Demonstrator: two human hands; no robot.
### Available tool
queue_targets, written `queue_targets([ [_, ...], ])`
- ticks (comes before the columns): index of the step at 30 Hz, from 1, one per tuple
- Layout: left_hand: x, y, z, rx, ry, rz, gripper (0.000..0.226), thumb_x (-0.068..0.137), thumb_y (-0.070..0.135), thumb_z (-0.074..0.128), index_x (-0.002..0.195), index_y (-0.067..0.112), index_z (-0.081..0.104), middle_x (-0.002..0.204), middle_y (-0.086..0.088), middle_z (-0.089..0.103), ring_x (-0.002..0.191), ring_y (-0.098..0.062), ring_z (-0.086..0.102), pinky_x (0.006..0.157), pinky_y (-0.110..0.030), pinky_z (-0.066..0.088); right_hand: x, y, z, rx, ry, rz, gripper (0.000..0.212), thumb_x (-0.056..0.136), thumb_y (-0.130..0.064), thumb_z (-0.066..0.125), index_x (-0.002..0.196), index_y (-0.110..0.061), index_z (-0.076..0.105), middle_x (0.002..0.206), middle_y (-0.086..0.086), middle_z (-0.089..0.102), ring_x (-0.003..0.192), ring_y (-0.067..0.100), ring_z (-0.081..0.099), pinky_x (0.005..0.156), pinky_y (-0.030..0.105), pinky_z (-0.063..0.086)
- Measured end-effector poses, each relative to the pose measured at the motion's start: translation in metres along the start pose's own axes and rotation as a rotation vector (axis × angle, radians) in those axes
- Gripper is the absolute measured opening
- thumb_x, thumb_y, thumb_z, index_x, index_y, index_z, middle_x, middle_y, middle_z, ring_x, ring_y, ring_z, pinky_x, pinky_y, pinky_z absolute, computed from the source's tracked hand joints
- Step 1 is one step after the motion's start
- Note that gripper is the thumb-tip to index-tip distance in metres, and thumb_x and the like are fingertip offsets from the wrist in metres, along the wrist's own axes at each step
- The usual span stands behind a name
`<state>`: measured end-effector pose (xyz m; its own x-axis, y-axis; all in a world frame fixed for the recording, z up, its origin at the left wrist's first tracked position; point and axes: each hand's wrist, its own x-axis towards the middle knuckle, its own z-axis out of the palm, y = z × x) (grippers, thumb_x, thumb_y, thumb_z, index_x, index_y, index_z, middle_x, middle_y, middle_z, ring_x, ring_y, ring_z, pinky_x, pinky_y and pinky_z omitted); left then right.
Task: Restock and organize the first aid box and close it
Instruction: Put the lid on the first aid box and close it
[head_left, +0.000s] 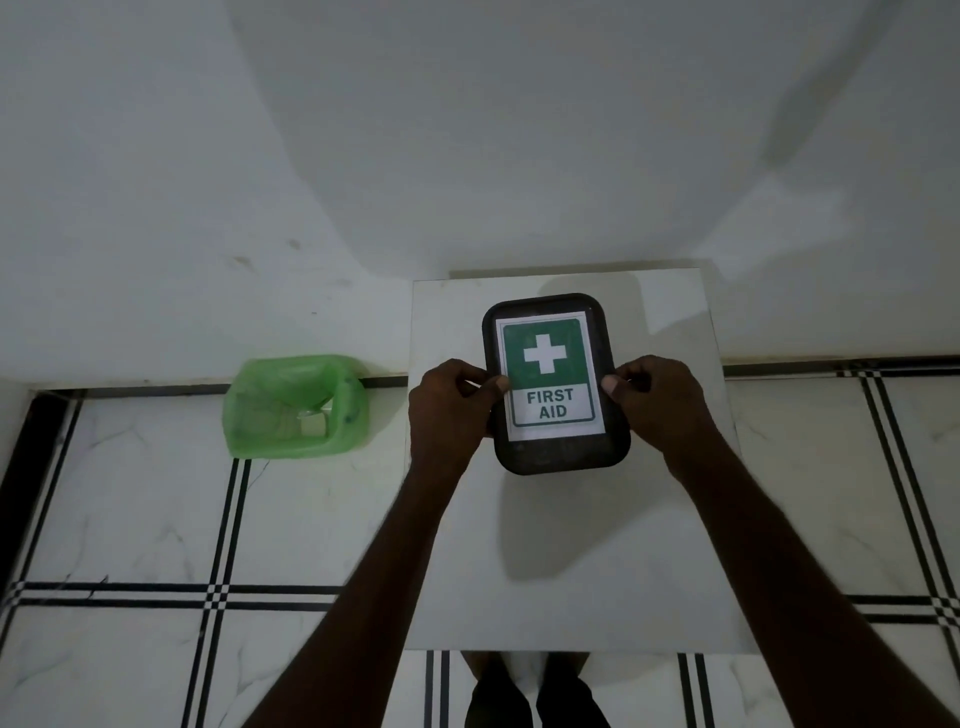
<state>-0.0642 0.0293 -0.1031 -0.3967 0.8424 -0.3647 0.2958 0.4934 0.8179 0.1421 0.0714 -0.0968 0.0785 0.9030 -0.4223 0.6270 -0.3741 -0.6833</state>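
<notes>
A black first aid box (556, 454) with rounded corners stands on the white table (571, 561). Its lid is down and carries a green and white label with a cross and the words FIRST AID. My left hand (449, 410) grips the box's left edge, thumb on the lid. On the right edge sits my right hand (657, 402), its thumb also pressed on the lid. The box's contents are hidden under the lid.
A small bin lined with a green plastic bag (296, 408) stands on the tiled floor to the left of the table, against the white wall. My feet (535, 696) show below the table's near edge.
</notes>
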Motion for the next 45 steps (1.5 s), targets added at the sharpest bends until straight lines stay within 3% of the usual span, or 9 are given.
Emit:
queue_targets([
  [3, -0.012, 0.0, -0.002, -0.094, -0.015, -0.036, 0.023, 0.089, 0.026, 0.072, 0.101, 0.006, 0.07, 0.078, -0.006, 0.072, 0.066, -0.021, 0.072, 0.06, -0.035, 0.064, -0.01, 0.008, -0.002, 0.104, 0.007, 0.039, 0.027, 0.088, -0.031, 0.067, 0.1, -0.007, 0.066, 0.097, 0.014, 0.072, 0.088, 0.029, 0.069, 0.083, 0.048, 0.059],
  [8, -0.047, -0.022, -0.008, -0.253, -0.233, -0.313, 0.035, 0.08, 0.026, 0.082, 0.109, 0.01, 0.069, 0.091, -0.014, 0.075, 0.08, -0.023, 0.074, 0.078, -0.041, 0.064, -0.043, 0.028, -0.005, 0.427, -0.201, 0.276, 0.034, 0.082, -0.026, 0.075, 0.104, -0.003, 0.064, 0.097, 0.018, 0.071, 0.083, 0.029, 0.073, 0.059, 0.024, 0.06],
  [12, -0.058, -0.026, -0.006, -0.405, -0.168, -0.373, 0.035, 0.08, 0.015, 0.082, 0.108, -0.003, 0.069, 0.091, -0.023, 0.074, 0.076, -0.027, 0.075, 0.078, -0.041, 0.064, -0.048, 0.03, -0.004, 0.61, -0.219, 0.308, 0.019, 0.082, -0.017, 0.074, 0.091, -0.003, 0.067, 0.097, 0.024, 0.071, 0.086, 0.031, 0.072, 0.062, 0.023, 0.061],
  [20, -0.06, -0.023, -0.003, -0.445, -0.154, -0.383, 0.035, 0.082, 0.012, 0.08, 0.108, -0.007, 0.067, 0.094, -0.024, 0.073, 0.076, -0.024, 0.075, 0.08, -0.04, 0.064, -0.047, 0.029, 0.002, 0.592, -0.178, 0.324, 0.02, 0.083, -0.018, 0.073, 0.093, -0.003, 0.064, 0.101, 0.024, 0.07, 0.085, 0.03, 0.07, 0.063, 0.025, 0.059],
  [27, -0.019, -0.003, -0.013, -0.306, -0.262, -0.288, 0.052, 0.085, 0.036, 0.075, 0.126, 0.008, 0.061, 0.117, -0.012, 0.072, 0.107, -0.025, 0.069, 0.094, -0.042, 0.058, -0.006, 0.0, -0.018, 0.268, -0.225, 0.165, 0.047, 0.085, -0.042, 0.068, 0.112, -0.004, 0.06, 0.108, 0.011, 0.068, 0.095, 0.026, 0.067, 0.079, 0.036, 0.057],
  [30, 0.017, 0.022, -0.009, -0.379, -0.183, -0.22, 0.045, 0.093, 0.042, 0.063, 0.119, 0.005, 0.066, 0.113, -0.01, 0.073, 0.104, -0.024, 0.07, 0.092, -0.038, 0.057, 0.028, -0.031, -0.021, 0.404, -0.126, 0.142, 0.039, 0.089, -0.045, 0.063, 0.1, -0.008, 0.063, 0.104, 0.011, 0.071, 0.093, 0.026, 0.069, 0.081, 0.037, 0.058],
  [34, 0.053, 0.041, 0.004, -0.309, -0.083, -0.214, 0.035, 0.089, 0.041, 0.07, 0.09, 0.006, 0.071, 0.098, -0.014, 0.075, 0.099, -0.032, 0.072, 0.082, -0.036, 0.061, 0.061, -0.048, -0.013, 0.481, -0.159, 0.187, 0.049, 0.084, -0.043, 0.069, 0.107, 0.0, 0.063, 0.102, 0.017, 0.073, 0.088, 0.026, 0.071, 0.073, 0.031, 0.057],
  [40, 0.069, 0.034, 0.007, -0.317, -0.045, -0.259, 0.026, 0.081, 0.032, 0.081, 0.077, 0.01, 0.069, 0.089, -0.015, 0.074, 0.091, -0.033, 0.071, 0.092, -0.046, 0.059, 0.076, -0.047, -0.003, 0.39, -0.101, 0.202, 0.037, 0.082, -0.039, 0.073, 0.083, -0.005, 0.058, 0.101, 0.02, 0.071, 0.087, 0.029, 0.07, 0.076, 0.033, 0.058],
  [45, 0.067, 0.039, 0.014, -0.326, -0.005, -0.277, 0.025, 0.082, 0.027, 0.08, 0.069, 0.012, 0.065, 0.075, -0.005, 0.069, 0.084, -0.026, 0.068, 0.091, -0.042, 0.059, 0.072, -0.046, 0.006, 0.268, 0.008, 0.151, 0.052, 0.088, -0.042, 0.066, 0.086, 0.009, 0.063, 0.097, 0.027, 0.071, 0.094, 0.039, 0.069, 0.092, 0.049, 0.055],
])
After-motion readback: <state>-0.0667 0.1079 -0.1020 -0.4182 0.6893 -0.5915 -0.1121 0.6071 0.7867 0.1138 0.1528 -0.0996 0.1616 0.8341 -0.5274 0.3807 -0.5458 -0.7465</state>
